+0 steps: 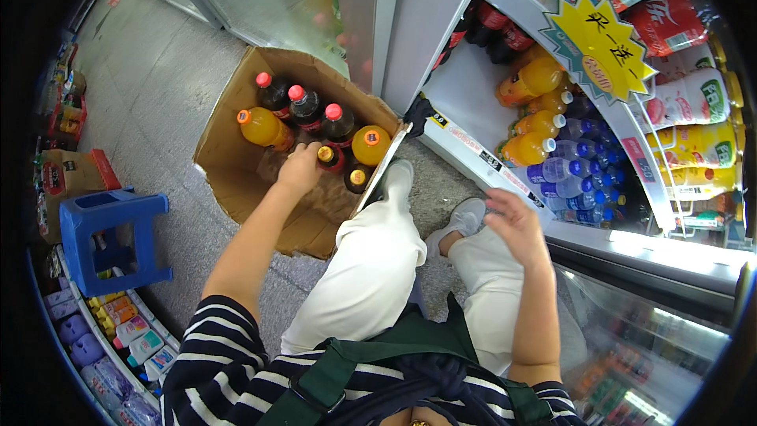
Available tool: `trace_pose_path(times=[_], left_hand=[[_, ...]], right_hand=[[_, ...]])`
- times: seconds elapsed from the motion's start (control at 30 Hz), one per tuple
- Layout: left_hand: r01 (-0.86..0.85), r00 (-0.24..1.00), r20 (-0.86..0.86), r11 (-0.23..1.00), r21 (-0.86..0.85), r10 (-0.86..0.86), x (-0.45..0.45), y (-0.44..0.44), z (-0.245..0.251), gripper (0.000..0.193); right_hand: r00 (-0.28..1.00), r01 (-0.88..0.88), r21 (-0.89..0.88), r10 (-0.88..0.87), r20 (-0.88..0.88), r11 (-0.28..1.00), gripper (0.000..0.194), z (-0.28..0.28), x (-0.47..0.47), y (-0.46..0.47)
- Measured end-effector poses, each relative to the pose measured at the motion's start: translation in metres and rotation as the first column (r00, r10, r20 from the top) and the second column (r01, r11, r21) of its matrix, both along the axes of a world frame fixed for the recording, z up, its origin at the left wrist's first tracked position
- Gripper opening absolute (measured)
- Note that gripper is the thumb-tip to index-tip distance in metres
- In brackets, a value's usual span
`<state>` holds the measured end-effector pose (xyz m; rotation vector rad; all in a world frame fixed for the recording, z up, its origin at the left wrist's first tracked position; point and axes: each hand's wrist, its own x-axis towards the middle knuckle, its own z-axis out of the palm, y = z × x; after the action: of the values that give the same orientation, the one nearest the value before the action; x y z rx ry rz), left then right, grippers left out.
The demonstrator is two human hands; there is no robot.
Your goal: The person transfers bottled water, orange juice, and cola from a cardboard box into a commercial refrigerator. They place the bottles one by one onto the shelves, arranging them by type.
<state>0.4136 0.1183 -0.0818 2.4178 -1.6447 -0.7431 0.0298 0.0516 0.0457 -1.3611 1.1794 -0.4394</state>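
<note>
My left hand (300, 173) reaches into a cardboard box (233, 189) on the floor. Its fingers are beside a dark bottle with a yellow cap (330, 158); whether they grip anything is hidden. Around it stand several red-capped cola bottles (306, 109), a second dark bottle with a yellow cap (357, 178), and two orange drink bottles, one at the left (266, 129) and one at the right (371, 145). My right hand (516, 222), fingers apart and holding nothing, hovers near the front edge of a drinks cooler shelf (473, 148).
Orange drink bottles (530, 120) and blue-capped water bottles (568, 171) stand low in the cooler, below a wire rack (668, 189) with a yellow sign (603, 47). Its door frame (358, 18) borders the box. A blue plastic stool (112, 236) is at left, by stocked shelves (127, 331).
</note>
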Motion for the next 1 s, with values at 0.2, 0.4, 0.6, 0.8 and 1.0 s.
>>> trace_pose_path(times=[0.2, 0.4, 0.6, 0.8, 1.0], left_hand=[[0.211, 0.972, -0.057, 0.954, -0.212, -0.227, -0.067, -0.05, 0.014, 0.042], [0.227, 0.968, 0.101, 0.974, 0.015, -0.228, -0.076, -0.085, -0.014, 0.023], [0.237, 0.969, 0.096, 0.966, -0.101, -0.228, -0.067, -0.081, -0.021, 0.031], [0.093, 0.993, -0.04, 0.948, -0.304, -0.11, -0.06, -0.063, 0.061, 0.024], [0.135, 0.982, -0.053, 0.872, -0.471, -0.181, -0.06, -0.05, 0.164, 0.026]], right_hand=[[0.976, -0.117, -0.064, 0.103, -0.191, 0.991, 0.037, -0.01, 0.022, -0.01], [0.943, -0.193, 0.008, 0.188, -0.273, 0.981, 0.037, -0.022, 0.018, -0.033], [0.9, -0.316, -0.089, 0.268, -0.344, 0.945, 0.038, -0.022, 0.006, -0.033], [0.898, -0.355, -0.14, 0.296, -0.324, 0.924, 0.037, -0.01, 0.01, -0.03], [0.94, -0.304, -0.126, 0.275, -0.204, 0.944, 0.041, 0.001, 0.025, -0.023]])
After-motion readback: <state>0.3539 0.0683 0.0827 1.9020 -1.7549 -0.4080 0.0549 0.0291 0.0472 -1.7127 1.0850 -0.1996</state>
